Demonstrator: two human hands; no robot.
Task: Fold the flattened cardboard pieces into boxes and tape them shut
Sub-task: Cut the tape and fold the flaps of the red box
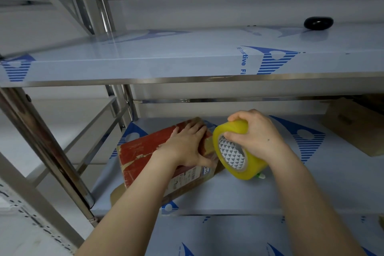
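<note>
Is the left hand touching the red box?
Touching. The head view shows the left hand pressed flat on top of the red box, fingers spread over its surface with no gap.

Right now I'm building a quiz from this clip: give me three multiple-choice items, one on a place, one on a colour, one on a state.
1. Where does the red box sit?
A. On the top shelf
B. On the lower shelf
C. On the floor

2. What colour is the tape roll?
A. Yellow
B. Black
C. Blue

3. What is the left hand doing?
A. Hanging free
B. Gripping the roll
C. Pressing flat on the box

Answers: B, the box rests on the lower shelf; A, the roll in the right hand is yellow; C, its palm lies on the box top.
</note>
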